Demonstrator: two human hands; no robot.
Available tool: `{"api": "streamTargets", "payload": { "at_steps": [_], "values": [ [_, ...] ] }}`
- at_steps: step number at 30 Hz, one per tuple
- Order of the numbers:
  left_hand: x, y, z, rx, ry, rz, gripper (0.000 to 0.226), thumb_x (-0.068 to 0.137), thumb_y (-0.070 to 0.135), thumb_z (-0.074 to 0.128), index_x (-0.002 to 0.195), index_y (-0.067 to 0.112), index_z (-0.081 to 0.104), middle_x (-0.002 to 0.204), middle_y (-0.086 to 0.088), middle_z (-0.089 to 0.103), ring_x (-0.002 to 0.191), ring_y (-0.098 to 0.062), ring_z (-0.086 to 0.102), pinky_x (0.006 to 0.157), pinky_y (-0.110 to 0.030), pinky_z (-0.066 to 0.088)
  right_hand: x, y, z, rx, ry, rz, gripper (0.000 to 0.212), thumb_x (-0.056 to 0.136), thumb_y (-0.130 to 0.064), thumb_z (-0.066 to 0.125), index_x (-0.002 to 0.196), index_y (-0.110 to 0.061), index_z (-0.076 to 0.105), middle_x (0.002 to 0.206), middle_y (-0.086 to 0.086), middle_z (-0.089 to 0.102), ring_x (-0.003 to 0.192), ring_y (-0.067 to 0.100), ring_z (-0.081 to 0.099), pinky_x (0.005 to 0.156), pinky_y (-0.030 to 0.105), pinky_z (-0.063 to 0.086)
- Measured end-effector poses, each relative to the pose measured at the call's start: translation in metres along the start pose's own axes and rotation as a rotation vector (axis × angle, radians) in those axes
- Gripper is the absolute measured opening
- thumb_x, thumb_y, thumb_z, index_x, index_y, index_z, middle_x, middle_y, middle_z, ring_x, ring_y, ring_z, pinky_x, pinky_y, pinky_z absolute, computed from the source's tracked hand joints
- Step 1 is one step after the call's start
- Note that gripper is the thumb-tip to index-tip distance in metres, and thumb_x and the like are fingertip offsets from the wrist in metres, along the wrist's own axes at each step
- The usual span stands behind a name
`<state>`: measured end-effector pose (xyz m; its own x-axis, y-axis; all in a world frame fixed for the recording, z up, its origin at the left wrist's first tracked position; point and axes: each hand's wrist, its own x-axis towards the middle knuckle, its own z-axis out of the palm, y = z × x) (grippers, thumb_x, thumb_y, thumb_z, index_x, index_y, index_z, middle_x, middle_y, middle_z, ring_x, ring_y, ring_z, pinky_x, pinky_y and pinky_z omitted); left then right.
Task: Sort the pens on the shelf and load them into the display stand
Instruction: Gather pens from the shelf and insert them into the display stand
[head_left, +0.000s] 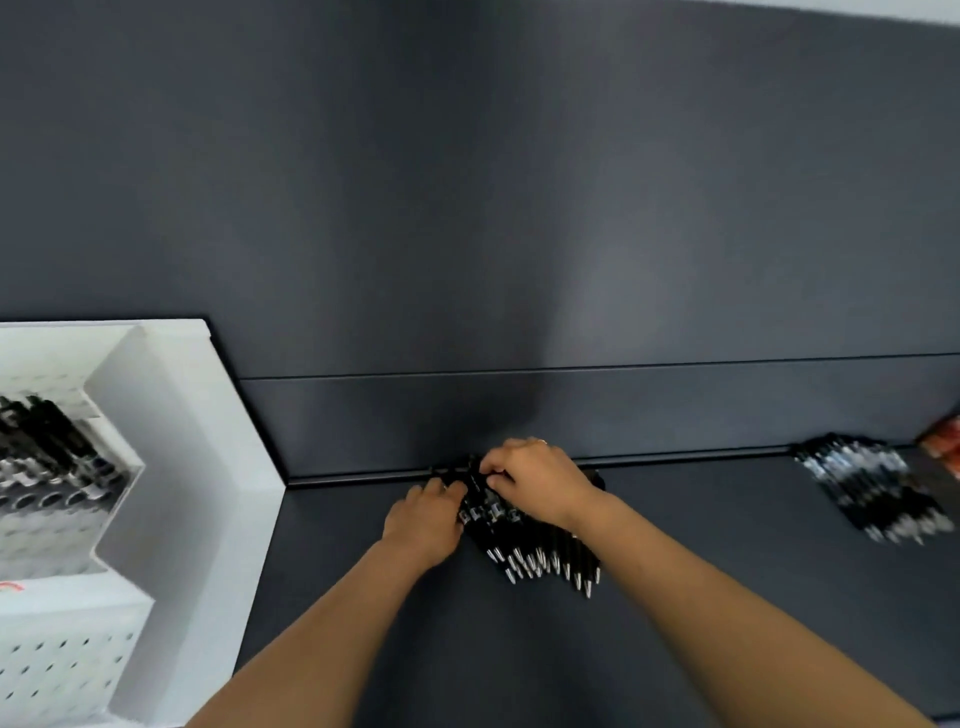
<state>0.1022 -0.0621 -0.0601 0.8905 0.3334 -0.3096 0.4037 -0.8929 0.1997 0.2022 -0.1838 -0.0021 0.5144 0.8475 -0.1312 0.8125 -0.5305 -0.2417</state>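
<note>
Gripping is recorded on a bundle of black pens (540, 551): the right hand (535, 483) is curled over its far ends, while the left hand (426, 519) is curled against its left edge, fingertips pinching the barrels. The bundle is laid on the dark shelf (675, 597), close to the back panel (519, 415), silver tips fanned nearward. Well right of the grip, a second heap of pens (872, 493) is noted, with a blurred red item (943, 447) just beyond. Left of the grip, a white display stand (208, 467) is seen, partly loaded with pens.
</note>
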Motion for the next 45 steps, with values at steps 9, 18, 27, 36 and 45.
{"api": "streamTargets", "payload": {
  "at_steps": [9,18,27,36,45],
  "values": [
    [0.006,-0.013,0.003,-0.075,0.020,-0.123,0.034,0.097,0.038,0.040,0.124,0.018,0.046,0.126,-0.013,0.039,0.121,-0.032,0.039,0.096,-0.043,0.042,0.031,-0.010,0.025,-0.074,-0.047,-0.067,0.031,0.096,-0.031,0.046,0.123,-0.022,0.058,0.125,0.005,0.055,0.118,0.028,0.047,0.096,0.039,0.039],
    [-0.007,-0.035,0.007,-0.148,0.115,-0.254,0.031,0.093,0.011,0.045,0.123,0.009,0.040,0.125,-0.013,0.042,0.110,-0.032,0.051,0.084,-0.039,0.046,0.054,-0.038,0.060,-0.324,-0.041,0.035,0.038,0.090,-0.019,0.051,0.128,-0.018,0.047,0.123,0.009,0.057,0.118,0.031,0.047,0.096,0.044,0.031],
    [-0.027,-0.051,-0.005,-0.502,0.214,-0.302,0.047,0.087,0.010,0.053,0.131,0.012,0.038,0.115,-0.017,0.057,0.108,-0.034,0.055,0.083,-0.035,0.044,0.062,-0.058,0.046,0.118,-0.094,0.109,0.028,0.089,-0.022,0.053,0.115,-0.012,0.050,0.116,0.012,0.058,0.107,0.032,0.057,0.080,0.036,0.044],
    [-0.053,-0.070,-0.059,-0.797,0.443,-0.122,0.031,0.091,-0.001,0.044,0.119,0.013,0.044,0.099,-0.004,0.058,0.090,-0.023,0.058,0.081,-0.035,0.049,0.053,-0.096,0.004,0.624,0.100,0.053,0.004,0.093,-0.014,0.055,0.094,-0.014,0.051,0.074,0.003,0.059,0.063,0.017,0.061,0.074,0.037,0.054],
    [-0.110,-0.106,-0.107,-0.806,0.736,-0.008,0.016,0.099,0.017,0.041,0.108,0.012,0.054,0.074,0.006,0.054,0.066,-0.013,0.050,0.059,-0.021,0.038,0.040,-0.184,-0.031,0.918,0.267,-0.058,0.007,0.098,-0.019,0.046,0.096,-0.019,0.053,0.083,0.008,0.064,0.051,0.013,0.056,0.040,0.022,0.040]
  ]
}}
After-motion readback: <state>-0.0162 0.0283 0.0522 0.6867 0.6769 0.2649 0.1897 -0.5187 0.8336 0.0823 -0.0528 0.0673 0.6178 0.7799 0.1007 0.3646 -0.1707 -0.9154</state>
